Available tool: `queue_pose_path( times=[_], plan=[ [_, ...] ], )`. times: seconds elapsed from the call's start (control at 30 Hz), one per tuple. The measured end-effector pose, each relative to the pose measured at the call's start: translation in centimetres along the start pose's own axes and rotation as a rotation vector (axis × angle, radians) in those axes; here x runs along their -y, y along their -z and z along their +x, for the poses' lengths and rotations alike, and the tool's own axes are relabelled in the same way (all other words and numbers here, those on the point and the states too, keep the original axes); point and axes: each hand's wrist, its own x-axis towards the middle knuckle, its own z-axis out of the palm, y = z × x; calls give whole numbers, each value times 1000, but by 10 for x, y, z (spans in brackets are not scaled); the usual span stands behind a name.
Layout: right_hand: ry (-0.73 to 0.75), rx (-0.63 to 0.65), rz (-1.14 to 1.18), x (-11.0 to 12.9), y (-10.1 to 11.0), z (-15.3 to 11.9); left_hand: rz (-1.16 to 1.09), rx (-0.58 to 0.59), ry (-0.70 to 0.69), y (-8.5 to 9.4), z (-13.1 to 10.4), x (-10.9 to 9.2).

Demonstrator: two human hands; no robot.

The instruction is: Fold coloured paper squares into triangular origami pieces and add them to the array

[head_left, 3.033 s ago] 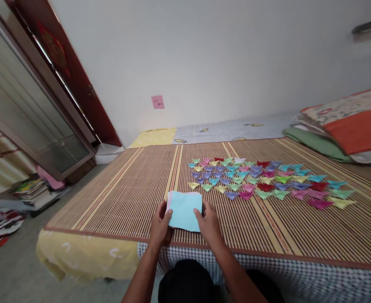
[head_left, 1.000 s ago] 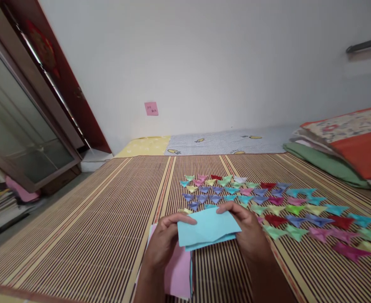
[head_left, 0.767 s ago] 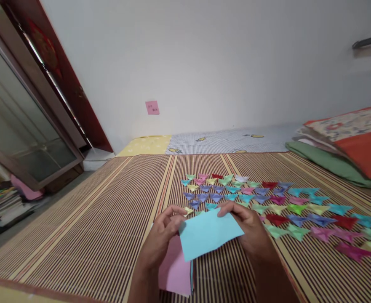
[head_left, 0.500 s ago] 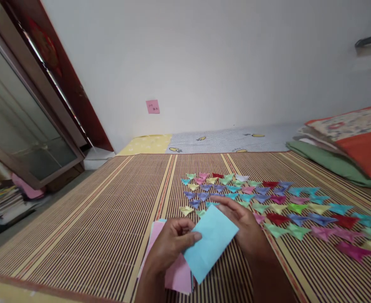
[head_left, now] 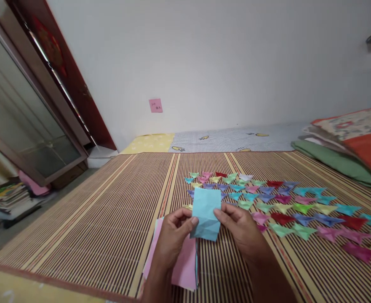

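Left hand [head_left: 176, 229] and right hand [head_left: 240, 225] clamped on blue paper [head_left: 207, 204] between them, thumbs in front. Half second ago sheet tilted, only left thumb showing; now upright, seemingly steadied both sides. Pink-topped stack [head_left: 185, 267] below left hand; folded pieces [head_left: 281, 219] beyond right.

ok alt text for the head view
Left hand and right hand hold a creased blue paper above a striped mat. A pink-topped paper stack shows behind the left hand; small colourful folded papers lie in rows, mostly to the right.
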Motion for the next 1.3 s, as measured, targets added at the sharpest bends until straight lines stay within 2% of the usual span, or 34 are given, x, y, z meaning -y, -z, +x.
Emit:
queue_pose_path(
  times=[0.1, 0.17, 0.3, 0.37, 0.43, 0.5, 0.6, 0.7, 0.77, 0.87, 1.0, 1.17, 1.3],
  plan=[
    [13, -15, -87, 1, 1, 0, 7, 50, -1, 0, 0, -1],
    [54, -68, -142, -1, 3, 1, 62, 44, -42, 0, 2, -1],
    [198, -226, -293, -3, 7, 2, 244, -168, -162, 1, 2, -1],
    [246, -274, -351, -1, 6, 0, 205, -178, -133, 1, 0, -3],
    [285, -239, -352, 3, 1, -2, 105, -67, -70, 0, -2, -6],
    [350, -145, -340, 9, -4, -4, 29, 23, -43, -1, -4, -9],
    [411, -97, -368, 13, -10, -5, 18, -22, -115, -3, -4, -11],
    [388, -168, -386, 10, -12, -3, 85, -111, -225, -5, -3, -7],
    [364, -198, -323, 6, -14, -2, 120, -130, -250, -7, -3, -2],
    [281, -200, -217, 2, -16, -1, 60, -149, -217, -14, -4, 4],
    [231, -210, -265, 2, -19, -2, -106, -219, -149, -20, -3, 3],
    [204, -199, -216, 2, -21, -2, -98, -196, -74, -16, 1, 2],
    [212, -205, -169, 1, -21, -1, -104, -195, -95, -12, 1, 7]
  ],
)
